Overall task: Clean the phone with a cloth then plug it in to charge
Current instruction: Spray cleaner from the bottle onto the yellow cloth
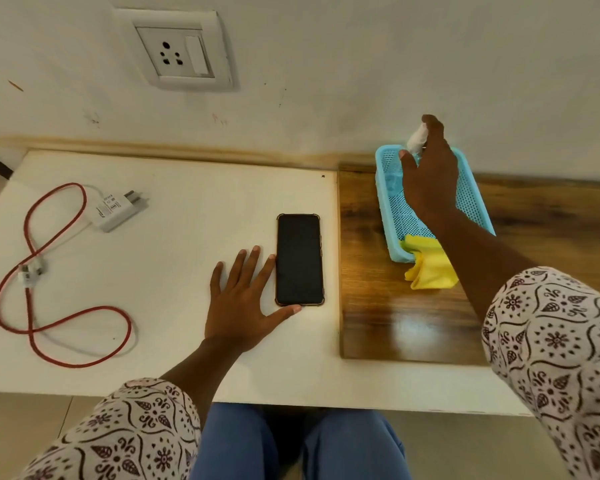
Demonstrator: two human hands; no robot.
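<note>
At the far right of the bench, the right hand reaches into the blue mesh basket and curls around a small spray bottle, of which only the white top shows past the fingers. The grip looks wrapped on it, though whether it is tight I cannot tell. The left hand lies flat and released, fingers spread, its thumb and forefinger touching the phone along the left side and near corner. The phone lies screen up on the white part of the bench, just beside the edge of the wooden board.

The likeliest slip is the basket: it is light, and lifting the bottle at an angle could drag or tip it. The yellow cloth hangs half out over the near wall, so a shifted basket could drop it onto the board. Too much liquid sprayed straight on the phone could reach its ports before charging.

Room is generous. The white surface left of the phone is open as far as the charger adapter and the looped red cable, both well apart from the hands. The wall socket sits above, unobstructed. The phone lies well back from the near edge of the bench.
</note>
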